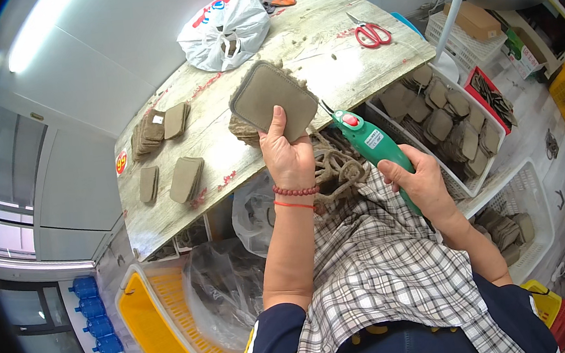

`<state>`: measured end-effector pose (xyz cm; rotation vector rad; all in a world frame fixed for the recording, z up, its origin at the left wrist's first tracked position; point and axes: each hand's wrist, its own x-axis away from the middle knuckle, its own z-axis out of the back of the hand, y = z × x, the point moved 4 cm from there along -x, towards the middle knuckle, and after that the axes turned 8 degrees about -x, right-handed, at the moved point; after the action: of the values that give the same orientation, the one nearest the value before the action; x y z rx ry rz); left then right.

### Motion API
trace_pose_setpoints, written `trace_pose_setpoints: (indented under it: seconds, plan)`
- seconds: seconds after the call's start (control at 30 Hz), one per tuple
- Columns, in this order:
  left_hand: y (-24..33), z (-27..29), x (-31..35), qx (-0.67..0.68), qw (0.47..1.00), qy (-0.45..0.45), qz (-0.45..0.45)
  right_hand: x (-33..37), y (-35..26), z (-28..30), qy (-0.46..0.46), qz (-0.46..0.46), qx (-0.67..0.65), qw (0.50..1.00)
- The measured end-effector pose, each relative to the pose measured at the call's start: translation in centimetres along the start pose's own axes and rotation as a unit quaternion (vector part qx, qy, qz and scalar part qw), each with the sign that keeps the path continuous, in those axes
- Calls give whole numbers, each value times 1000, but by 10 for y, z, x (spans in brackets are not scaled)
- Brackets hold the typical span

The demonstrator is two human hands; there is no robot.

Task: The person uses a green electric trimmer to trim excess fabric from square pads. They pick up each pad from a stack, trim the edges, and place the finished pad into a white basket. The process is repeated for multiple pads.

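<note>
In my left hand (288, 155) is a grey-brown square pad (273, 98) with rounded corners, held up over the table's near edge with my thumb across its face. My right hand (424, 182) is wrapped round green cordless electric scissors (369, 138) with a red switch. Their dark blades point up and left, close to the pad's right corner; I cannot tell whether they touch it. Behind the pad, a stack of similar pads (242, 130) is partly hidden. A tangle of brown trimmings (340, 168) lies below the pad, by my checked apron (368, 271).
Small pad stacks (186, 178) stand on the table's left. A white plastic bag (226, 31) and red-handled scissors (371, 33) lie farther back. At right are a white bin of pads (438, 115) and a white basket (538, 218). A yellow basket (147, 321) stands at lower left.
</note>
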<state>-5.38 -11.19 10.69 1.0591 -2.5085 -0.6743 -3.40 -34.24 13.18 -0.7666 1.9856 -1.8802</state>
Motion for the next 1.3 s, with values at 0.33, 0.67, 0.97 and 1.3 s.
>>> trace_pose_setpoints:
  seconds: [0.33, 0.67, 0.97, 1.3]
  plan:
    - [-16, -4, 17, -42, 998, -25, 44, 1, -9, 2, 8, 15, 0, 1000]
    - [-30, 2, 41, -93, 987, -86, 94, -4, -19, 6, 25, 18, -3, 1000]
    - [-19, 15, 46, -145, 961, -168, 165, -6, -24, 21, -9, -6, -19, 1000]
    - [23, 22, 18, -327, 882, -231, 247, 1, -19, 51, -74, -40, 50, 995]
